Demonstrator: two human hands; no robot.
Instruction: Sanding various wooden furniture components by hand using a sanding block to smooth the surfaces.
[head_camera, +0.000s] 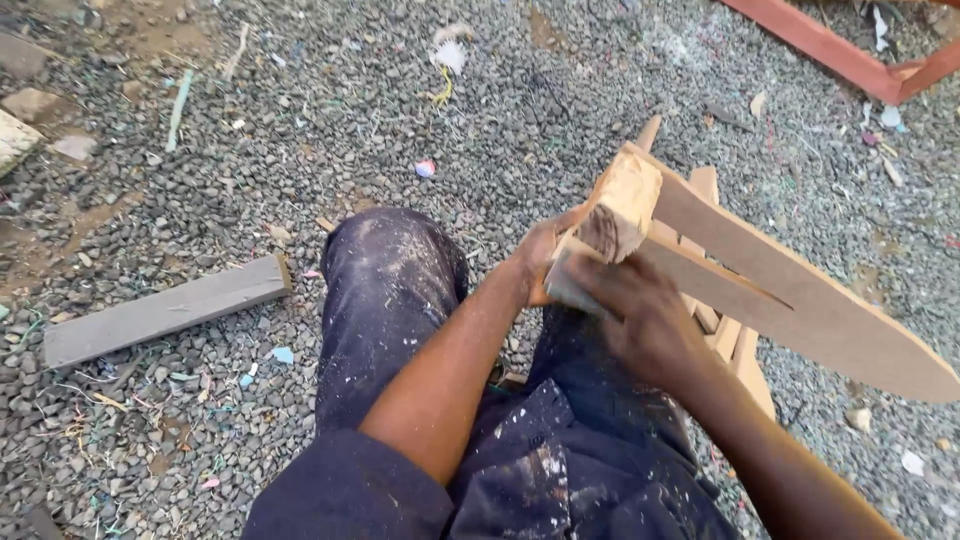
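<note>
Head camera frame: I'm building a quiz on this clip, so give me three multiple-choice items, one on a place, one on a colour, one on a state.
1. Where does the grey plank lie?
A. On the gravel, left of the person's knee
B. Across the lap
C. Against the red frame

2. What colour is the frame at the top right?
A. Blue
B. Red
C. White

3. How is the wooden piece held?
A. Lying untouched on the ground
B. Held at its block end by both hands
C. Held by one hand only

Answers:
1 A: it rests flat on the gravel, apart from the leg.
2 B: its bars are red.
3 B: the left hand and the right hand both close on it.
</note>
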